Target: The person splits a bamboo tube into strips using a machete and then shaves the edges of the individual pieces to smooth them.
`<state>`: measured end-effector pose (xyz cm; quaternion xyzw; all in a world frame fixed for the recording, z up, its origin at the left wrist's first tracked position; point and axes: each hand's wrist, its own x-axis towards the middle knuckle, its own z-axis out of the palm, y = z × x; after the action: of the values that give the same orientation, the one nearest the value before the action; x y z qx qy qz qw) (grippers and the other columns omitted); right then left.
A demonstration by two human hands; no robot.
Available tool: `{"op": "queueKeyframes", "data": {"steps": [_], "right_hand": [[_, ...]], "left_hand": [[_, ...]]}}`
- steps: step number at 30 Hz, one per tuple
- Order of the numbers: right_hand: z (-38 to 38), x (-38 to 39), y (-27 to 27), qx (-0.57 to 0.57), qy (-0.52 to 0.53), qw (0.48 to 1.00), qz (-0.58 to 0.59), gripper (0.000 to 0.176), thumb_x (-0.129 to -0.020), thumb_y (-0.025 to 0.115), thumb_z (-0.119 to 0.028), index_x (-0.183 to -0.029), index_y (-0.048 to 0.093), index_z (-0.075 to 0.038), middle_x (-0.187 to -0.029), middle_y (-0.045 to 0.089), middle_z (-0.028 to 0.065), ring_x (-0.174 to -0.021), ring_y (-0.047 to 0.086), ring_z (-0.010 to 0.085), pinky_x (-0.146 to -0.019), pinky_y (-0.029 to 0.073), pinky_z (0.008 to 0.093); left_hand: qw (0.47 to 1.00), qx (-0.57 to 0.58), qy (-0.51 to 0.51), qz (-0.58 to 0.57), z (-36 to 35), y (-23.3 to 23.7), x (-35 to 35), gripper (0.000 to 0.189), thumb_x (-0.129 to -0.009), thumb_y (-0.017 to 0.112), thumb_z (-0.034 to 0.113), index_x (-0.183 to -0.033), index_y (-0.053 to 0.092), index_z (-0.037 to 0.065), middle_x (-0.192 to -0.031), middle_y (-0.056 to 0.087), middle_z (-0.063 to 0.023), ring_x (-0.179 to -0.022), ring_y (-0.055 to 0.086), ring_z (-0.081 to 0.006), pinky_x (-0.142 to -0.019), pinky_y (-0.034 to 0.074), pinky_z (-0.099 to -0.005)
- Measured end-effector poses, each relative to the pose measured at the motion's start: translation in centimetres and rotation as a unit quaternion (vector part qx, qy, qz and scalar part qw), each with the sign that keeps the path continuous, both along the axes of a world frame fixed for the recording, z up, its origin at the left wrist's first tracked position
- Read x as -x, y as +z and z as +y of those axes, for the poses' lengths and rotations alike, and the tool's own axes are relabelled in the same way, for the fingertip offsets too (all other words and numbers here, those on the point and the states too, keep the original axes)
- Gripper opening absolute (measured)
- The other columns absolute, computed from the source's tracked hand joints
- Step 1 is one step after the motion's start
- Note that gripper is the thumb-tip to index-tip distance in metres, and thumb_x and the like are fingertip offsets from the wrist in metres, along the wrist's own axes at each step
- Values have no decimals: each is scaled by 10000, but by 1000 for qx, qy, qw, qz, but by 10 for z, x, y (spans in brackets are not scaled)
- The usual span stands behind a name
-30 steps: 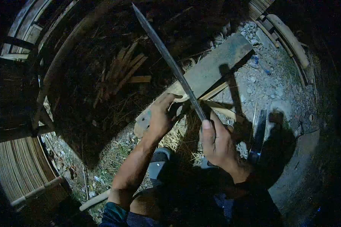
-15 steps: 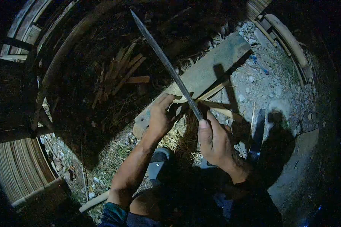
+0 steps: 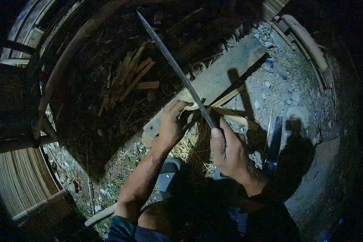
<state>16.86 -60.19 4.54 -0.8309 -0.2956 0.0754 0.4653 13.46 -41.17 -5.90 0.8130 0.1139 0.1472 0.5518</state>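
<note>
A long, narrow knife [image 3: 171, 60] with a pointed tip slants up and to the left from my right hand [image 3: 232, 155]. That hand is closed, its thumb laid along the near end of the blade. My left hand [image 3: 171, 125] is closed on a pale wooden strip [image 3: 192, 107], whose near end shows beside the fingers. The blade crosses over the strip between my two hands. More pale split lengths [image 3: 240, 119] reach out to the right, past the blade. The knife's handle is hidden in my right palm.
Beneath my hands lies a broad plank [image 3: 226, 66]. Thin pale shavings [image 3: 183, 149] are strewn near my shoe [image 3: 169, 177]. A handsaw [image 3: 275, 139] rests on the stony ground at right. Split sticks [image 3: 129, 76] are heaped at left, and a slatted panel [image 3: 22, 181] stands lower left.
The knife's tip has shifted very slightly to the left. Both hands have stayed almost in place, with the same grips.
</note>
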Motion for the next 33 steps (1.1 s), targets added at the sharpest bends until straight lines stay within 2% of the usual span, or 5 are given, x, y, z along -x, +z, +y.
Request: {"op": "queueKeyframes", "data": {"steps": [5,7,15,21,33], "right_hand": [[1,0,17,69,1,987,142,385,-980,560,-192,-1183,550,135,-843,644,279,-756,664,444,-651,513,489],[-1,1,4,62,4,995,78,394,-1000,528,-202,-1187,542,144,-761,609,232,-676,641,364,-611,495,446],[-1,1,8,43,3,994,100,352,-997,545,-225,-1147,567,93,-837,632,283,-762,649,459,-649,505,502],[1,1,8,39,4,997,71,414,-1017,492,-211,-1210,531,153,-611,541,150,-528,581,263,-517,445,390],[1,2,7,24,-5,996,84,353,-1003,532,-241,-1121,566,90,-836,634,294,-772,653,467,-659,512,507]], "left_hand": [[992,91,-7,85,1,0,3,374,-923,524,242,-1136,656,-36,-1103,656,-37,-989,618,-153,-866,492,-288],[999,50,11,13,1,-9,1,281,-779,680,-66,-1050,646,1,-971,654,-173,-896,661,-346,-755,520,-357],[1000,-17,-6,1,-1,1,2,284,-778,674,-81,-1045,648,11,-979,660,-171,-904,664,-346,-766,525,-366],[998,-65,-10,-2,0,10,2,278,-775,685,-73,-1037,646,10,-971,659,-175,-904,658,-361,-767,521,-373],[999,-45,-4,-4,0,9,2,313,-747,721,-47,-1047,647,0,-965,654,-182,-888,650,-363,-773,518,-369]]}}
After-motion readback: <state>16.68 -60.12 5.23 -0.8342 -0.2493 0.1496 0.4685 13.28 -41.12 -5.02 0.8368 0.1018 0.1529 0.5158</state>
